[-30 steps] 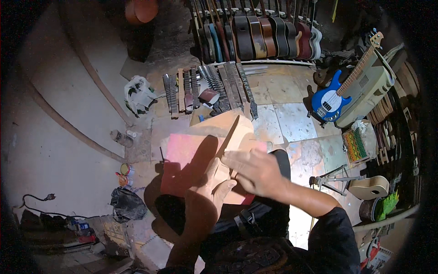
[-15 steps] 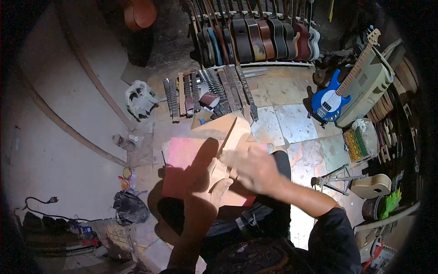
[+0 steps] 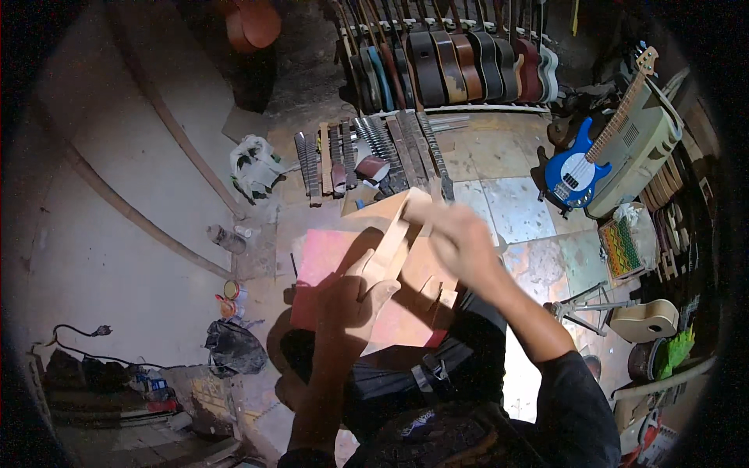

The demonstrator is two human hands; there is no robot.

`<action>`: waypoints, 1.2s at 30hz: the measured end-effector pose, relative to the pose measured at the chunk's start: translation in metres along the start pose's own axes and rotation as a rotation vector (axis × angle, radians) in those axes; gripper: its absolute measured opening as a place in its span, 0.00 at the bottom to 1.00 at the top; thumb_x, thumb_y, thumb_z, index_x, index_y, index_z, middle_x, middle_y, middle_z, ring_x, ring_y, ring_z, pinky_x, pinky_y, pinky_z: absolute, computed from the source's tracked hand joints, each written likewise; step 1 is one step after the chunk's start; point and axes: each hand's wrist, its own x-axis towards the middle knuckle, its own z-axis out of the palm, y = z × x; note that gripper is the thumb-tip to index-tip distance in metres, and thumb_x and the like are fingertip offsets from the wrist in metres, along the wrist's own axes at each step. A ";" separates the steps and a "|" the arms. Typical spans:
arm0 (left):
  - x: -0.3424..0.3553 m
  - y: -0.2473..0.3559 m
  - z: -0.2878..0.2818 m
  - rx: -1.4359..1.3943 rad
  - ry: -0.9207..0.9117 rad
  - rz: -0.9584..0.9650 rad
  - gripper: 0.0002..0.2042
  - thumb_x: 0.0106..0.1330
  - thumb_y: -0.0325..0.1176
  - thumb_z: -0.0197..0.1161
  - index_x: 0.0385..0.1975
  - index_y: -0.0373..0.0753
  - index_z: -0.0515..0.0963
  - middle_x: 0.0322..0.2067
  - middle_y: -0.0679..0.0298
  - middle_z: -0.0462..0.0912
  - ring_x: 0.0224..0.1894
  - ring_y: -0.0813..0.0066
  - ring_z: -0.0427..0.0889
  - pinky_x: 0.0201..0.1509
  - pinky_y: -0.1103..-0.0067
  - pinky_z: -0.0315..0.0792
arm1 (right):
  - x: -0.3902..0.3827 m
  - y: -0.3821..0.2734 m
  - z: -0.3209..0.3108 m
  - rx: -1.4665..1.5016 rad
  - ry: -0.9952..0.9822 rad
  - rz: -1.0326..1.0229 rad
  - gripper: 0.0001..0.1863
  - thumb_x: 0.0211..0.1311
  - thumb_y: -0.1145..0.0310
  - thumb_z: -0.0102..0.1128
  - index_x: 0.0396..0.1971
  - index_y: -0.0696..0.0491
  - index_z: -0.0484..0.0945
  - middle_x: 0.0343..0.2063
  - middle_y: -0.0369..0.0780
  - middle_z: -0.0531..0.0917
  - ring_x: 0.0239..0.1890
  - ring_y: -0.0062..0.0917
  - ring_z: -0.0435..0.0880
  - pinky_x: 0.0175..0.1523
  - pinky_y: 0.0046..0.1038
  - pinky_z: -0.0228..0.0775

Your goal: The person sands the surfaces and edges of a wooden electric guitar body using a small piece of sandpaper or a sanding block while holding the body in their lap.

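Note:
A long pale wooden piece [image 3: 388,253], shaped somewhat like a guitar neck, slants away from me above my lap. My left hand [image 3: 355,300] is wrapped round its near part, thumb across the side. At the far end of the wood is my right hand [image 3: 462,240], its fingers smeared by motion; whether they hold anything cannot be made out. Under the wood, a pink-red board [image 3: 316,257] lies across my thighs, with a small pale wooden block [image 3: 447,298] near its right edge. A flat tan wooden panel [image 3: 382,209] shows beyond the board.
Several fretted necks [image 3: 343,152] and dark sandpaper pieces lie on the floor ahead. Behind them stands a row of guitars [image 3: 460,70]. On the right are a blue bass guitar [image 3: 576,170], a metal stand [image 3: 581,306] and a small guitar body [image 3: 644,321]. Cans [image 3: 234,290] stand left.
My right hand has moved away from me along the wood, from its middle to its far end. My left hand keeps its hold. The whole view has shifted slightly.

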 end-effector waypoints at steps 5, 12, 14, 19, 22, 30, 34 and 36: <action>0.006 0.009 -0.005 -0.028 -0.055 -0.074 0.18 0.60 0.37 0.78 0.25 0.35 0.72 0.21 0.53 0.75 0.25 0.61 0.80 0.30 0.65 0.71 | -0.017 -0.046 -0.004 0.421 -0.289 0.084 0.33 0.54 0.82 0.50 0.63 0.55 0.80 0.62 0.49 0.82 0.59 0.43 0.84 0.69 0.38 0.69; 0.024 0.011 -0.005 -0.420 -0.319 -0.223 0.24 0.59 0.30 0.73 0.56 0.34 0.77 0.44 0.55 0.87 0.47 0.70 0.85 0.53 0.72 0.77 | -0.011 -0.055 -0.006 0.234 -0.217 -0.062 0.27 0.56 0.79 0.60 0.59 0.56 0.83 0.58 0.47 0.85 0.41 0.41 0.83 0.51 0.35 0.78; 0.024 0.002 0.001 -0.443 -0.248 -0.199 0.23 0.57 0.28 0.71 0.55 0.35 0.78 0.43 0.56 0.87 0.46 0.70 0.85 0.52 0.73 0.77 | -0.008 -0.068 -0.013 0.142 -0.231 -0.109 0.26 0.57 0.77 0.63 0.58 0.55 0.83 0.59 0.44 0.85 0.36 0.38 0.81 0.48 0.34 0.77; 0.039 0.019 -0.011 -0.132 -0.304 -0.160 0.19 0.56 0.30 0.69 0.49 0.35 0.80 0.39 0.54 0.86 0.44 0.59 0.86 0.49 0.69 0.78 | -0.002 -0.068 -0.010 0.045 -0.230 -0.135 0.29 0.54 0.79 0.65 0.60 0.54 0.82 0.64 0.43 0.81 0.36 0.36 0.79 0.45 0.32 0.72; 0.040 0.002 -0.002 -0.346 -0.182 -0.109 0.16 0.58 0.37 0.70 0.42 0.35 0.80 0.33 0.47 0.85 0.41 0.43 0.85 0.43 0.62 0.78 | -0.011 -0.075 -0.016 0.030 -0.306 -0.085 0.31 0.54 0.80 0.65 0.61 0.54 0.81 0.65 0.45 0.80 0.41 0.37 0.81 0.47 0.33 0.69; 0.035 -0.002 0.001 -0.481 -0.319 -0.282 0.24 0.52 0.29 0.72 0.52 0.35 0.81 0.42 0.58 0.89 0.44 0.69 0.88 0.51 0.73 0.79 | -0.005 -0.071 -0.006 0.071 -0.259 -0.126 0.30 0.54 0.78 0.65 0.61 0.53 0.81 0.64 0.44 0.81 0.37 0.36 0.78 0.44 0.33 0.68; 0.035 0.011 -0.012 -0.341 -0.368 -0.239 0.25 0.51 0.28 0.72 0.53 0.35 0.80 0.41 0.58 0.89 0.44 0.71 0.88 0.50 0.73 0.79 | 0.003 -0.078 -0.009 -0.004 -0.260 -0.122 0.29 0.53 0.72 0.70 0.59 0.51 0.83 0.61 0.39 0.83 0.32 0.34 0.73 0.43 0.32 0.72; 0.038 0.000 -0.008 -0.387 -0.357 -0.223 0.25 0.50 0.28 0.72 0.52 0.35 0.80 0.41 0.58 0.89 0.44 0.71 0.88 0.51 0.74 0.80 | 0.006 -0.079 -0.007 0.028 -0.250 -0.126 0.29 0.52 0.71 0.71 0.59 0.52 0.83 0.61 0.39 0.83 0.32 0.34 0.73 0.43 0.33 0.72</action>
